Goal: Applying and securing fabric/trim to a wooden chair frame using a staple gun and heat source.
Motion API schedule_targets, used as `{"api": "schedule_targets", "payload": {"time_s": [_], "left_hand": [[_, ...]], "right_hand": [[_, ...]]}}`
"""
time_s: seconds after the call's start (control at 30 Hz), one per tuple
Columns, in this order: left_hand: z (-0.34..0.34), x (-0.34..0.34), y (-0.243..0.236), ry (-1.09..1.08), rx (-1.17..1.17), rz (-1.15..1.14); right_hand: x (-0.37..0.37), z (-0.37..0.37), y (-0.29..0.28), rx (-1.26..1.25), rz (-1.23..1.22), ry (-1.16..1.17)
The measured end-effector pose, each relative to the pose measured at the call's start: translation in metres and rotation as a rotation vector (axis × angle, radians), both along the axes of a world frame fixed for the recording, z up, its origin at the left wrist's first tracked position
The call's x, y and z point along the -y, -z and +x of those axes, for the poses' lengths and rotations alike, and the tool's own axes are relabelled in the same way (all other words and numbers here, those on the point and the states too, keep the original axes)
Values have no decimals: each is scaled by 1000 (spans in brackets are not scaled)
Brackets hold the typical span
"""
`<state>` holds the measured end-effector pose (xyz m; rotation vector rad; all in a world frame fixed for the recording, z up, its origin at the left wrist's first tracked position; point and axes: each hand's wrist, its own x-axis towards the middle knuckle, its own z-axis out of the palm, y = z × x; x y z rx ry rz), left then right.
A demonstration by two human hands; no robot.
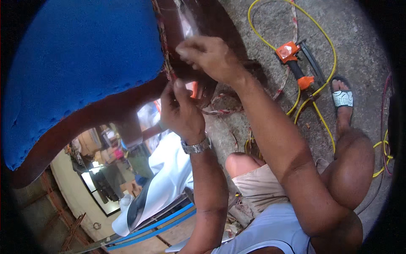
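Observation:
A large blue padded piece [93,51], foam-like, lies on a dark reddish-brown frame [105,108]. Along its right edge runs a thin, frayed, multicoloured strip [163,36]. My left hand [184,111], with a metal watch on the wrist, pinches the strip's near end at the corner of the blue padding. Just above and to the right, my right hand [211,57] has its fingers curled together, slightly blurred, beside the strip. Whatever it grips, if anything, is hidden. A shiny clear piece [186,23] lies on the brown surface beyond it.
An orange and black air stapler [292,59] rests on the concrete floor [359,42] at right, among loops of yellow hose [334,46]. A red-and-white twisted cord [279,91] trails nearby. White sheet material [169,163] lies at lower left. My sandalled foot [342,97] is right.

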<state>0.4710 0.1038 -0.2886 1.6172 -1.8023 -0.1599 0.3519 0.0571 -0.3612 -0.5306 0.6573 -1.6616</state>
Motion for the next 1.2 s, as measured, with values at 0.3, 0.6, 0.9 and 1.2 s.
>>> {"api": "schedule_targets", "payload": {"time_s": [0.3, 0.6, 0.9, 1.2], "left_hand": [[-22, 2, -16, -46, 98, 93], [-26, 9, -30, -24, 346, -40], [-29, 2, -40, -162, 581, -134], [-18, -6, -32, -202, 383, -29]], "right_hand": [[8, 4, 7, -95, -129, 69], [8, -1, 11, -235, -195, 121], [-7, 6, 10, -29, -85, 41], [-5, 0, -2, -2, -61, -221]]}}
